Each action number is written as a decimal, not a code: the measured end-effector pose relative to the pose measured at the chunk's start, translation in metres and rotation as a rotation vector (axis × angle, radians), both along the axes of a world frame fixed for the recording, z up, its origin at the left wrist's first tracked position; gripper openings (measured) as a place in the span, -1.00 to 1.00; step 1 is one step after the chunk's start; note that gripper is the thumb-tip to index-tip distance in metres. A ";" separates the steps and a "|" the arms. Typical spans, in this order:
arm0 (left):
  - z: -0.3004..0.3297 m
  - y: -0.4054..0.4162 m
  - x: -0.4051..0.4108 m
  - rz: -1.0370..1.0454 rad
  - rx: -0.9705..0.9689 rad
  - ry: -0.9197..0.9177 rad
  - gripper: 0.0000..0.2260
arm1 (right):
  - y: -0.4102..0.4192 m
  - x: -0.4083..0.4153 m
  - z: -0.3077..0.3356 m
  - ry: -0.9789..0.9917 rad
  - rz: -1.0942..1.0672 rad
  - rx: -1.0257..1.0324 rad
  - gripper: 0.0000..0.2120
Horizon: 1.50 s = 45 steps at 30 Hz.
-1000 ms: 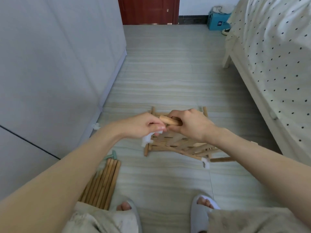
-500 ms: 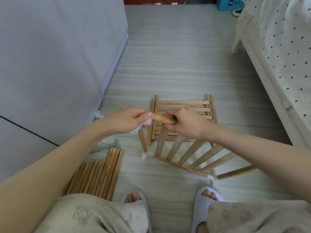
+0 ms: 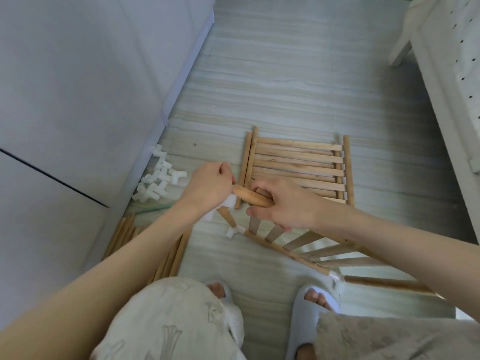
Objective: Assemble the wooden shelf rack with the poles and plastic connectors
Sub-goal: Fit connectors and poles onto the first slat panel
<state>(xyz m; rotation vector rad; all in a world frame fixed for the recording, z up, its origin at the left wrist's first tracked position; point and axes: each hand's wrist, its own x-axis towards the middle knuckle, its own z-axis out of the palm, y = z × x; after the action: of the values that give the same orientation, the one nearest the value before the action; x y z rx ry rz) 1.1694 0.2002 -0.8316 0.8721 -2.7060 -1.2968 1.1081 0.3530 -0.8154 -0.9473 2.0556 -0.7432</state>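
Note:
My right hand (image 3: 283, 203) grips a short round wooden pole (image 3: 249, 198) held roughly level above the floor. My left hand (image 3: 210, 188) is closed on a white plastic connector (image 3: 228, 203) at the pole's left end. Below the hands a slatted shelf panel (image 3: 306, 240) stands tilted, with a white connector (image 3: 232, 232) at its near left corner and another (image 3: 333, 275) at its near right corner. A second slatted panel (image 3: 298, 167) lies flat on the floor beyond my hands.
A pile of white connectors (image 3: 158, 178) lies against the grey cabinet (image 3: 78, 100) on the left. A bundle of loose poles (image 3: 166, 255) lies by my left knee. A bed (image 3: 452, 87) runs along the right. My slippered feet (image 3: 311, 307) are at the bottom.
The view has tilted down, bringing the connector pile into sight. Both hands stay on the pole and connector; the pole's right end now dips lower.

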 end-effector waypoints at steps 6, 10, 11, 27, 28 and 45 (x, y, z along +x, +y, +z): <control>0.002 -0.003 0.012 0.093 -0.028 0.003 -0.66 | 0.000 0.009 0.006 -0.150 -0.013 0.038 -0.93; 0.007 0.001 0.012 0.109 -0.046 -0.042 -0.66 | -0.004 0.015 0.016 -0.213 0.053 0.127 -0.89; 0.007 0.001 0.011 0.107 -0.057 -0.048 -0.65 | -0.006 0.017 0.017 -0.190 0.047 0.164 -0.90; -0.004 0.004 -0.003 0.068 -0.011 -0.080 -0.63 | -0.009 0.024 0.009 0.624 0.066 0.306 -0.75; -0.003 0.004 -0.002 0.070 -0.002 -0.079 -0.63 | -0.008 0.022 0.008 0.583 0.061 0.263 -0.80; -0.008 0.010 -0.004 0.067 -0.117 -0.072 -0.65 | -0.006 0.022 -0.001 0.403 -0.075 0.082 -0.68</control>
<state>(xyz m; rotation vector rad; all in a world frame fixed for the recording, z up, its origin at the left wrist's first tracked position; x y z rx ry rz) 1.1659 0.2107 -0.8399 1.0061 -2.7475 -1.1028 1.1298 0.3474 -0.8160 -1.0425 2.4619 -0.5312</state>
